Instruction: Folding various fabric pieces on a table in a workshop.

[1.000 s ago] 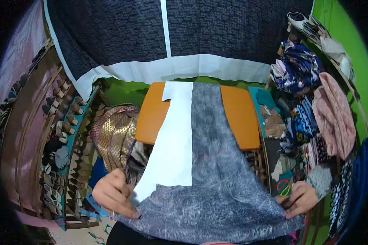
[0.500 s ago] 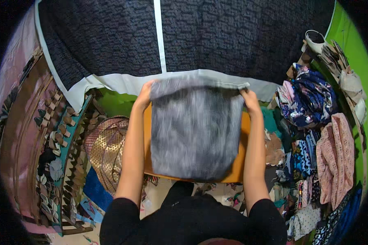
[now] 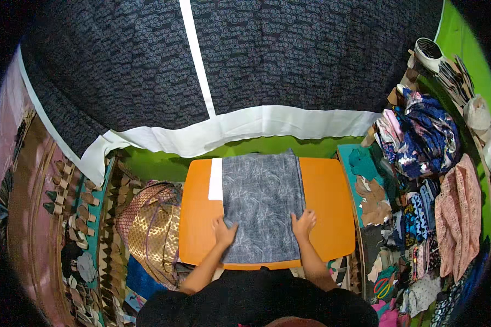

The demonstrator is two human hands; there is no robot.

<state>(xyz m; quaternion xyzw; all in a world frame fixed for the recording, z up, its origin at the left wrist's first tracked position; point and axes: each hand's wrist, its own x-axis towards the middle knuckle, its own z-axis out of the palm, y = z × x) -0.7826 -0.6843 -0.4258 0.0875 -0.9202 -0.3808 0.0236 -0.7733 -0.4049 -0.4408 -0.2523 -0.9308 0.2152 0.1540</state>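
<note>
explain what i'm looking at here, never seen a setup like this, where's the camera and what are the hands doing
There is no robot here: these are a person's own bare hands. Every picture comes from one wide fisheye camera worn on the head and looking down, so straight edges bend near the rim. On the orange table lies a grey patterned cloth, with a white piece showing at its upper left. The left hand is at the cloth's left edge and the right hand at its right edge; whether either grips it is hard to tell. Left of the table sits a gold-patterned bundle.
</note>
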